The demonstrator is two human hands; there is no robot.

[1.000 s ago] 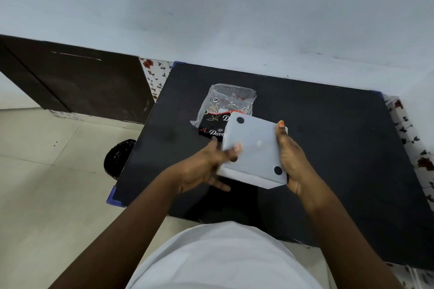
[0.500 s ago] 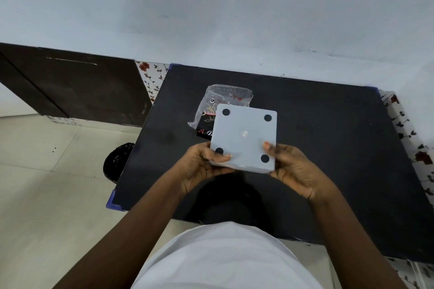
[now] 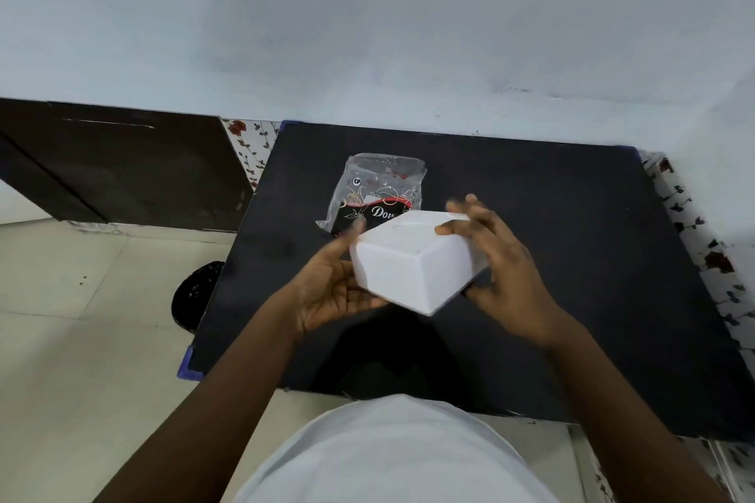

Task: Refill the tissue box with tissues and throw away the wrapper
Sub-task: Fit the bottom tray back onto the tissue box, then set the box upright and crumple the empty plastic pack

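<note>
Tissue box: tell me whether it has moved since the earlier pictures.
Yes. The tissue box, held in both hands, has turned over; its dotted underside no longer shows, and it covers less of the wrapper behind.

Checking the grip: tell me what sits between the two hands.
In the head view, the white tissue box sits between the left hand and right hand, tilted, held off the black table.

White tissue box (image 3: 412,270), black table (image 3: 551,257), perhaps floral tiles (image 3: 249,151)

Tissue box (image 3: 412,261) between both hands, wrapper (image 3: 380,192) behind it on table (image 3: 572,257).
</note>
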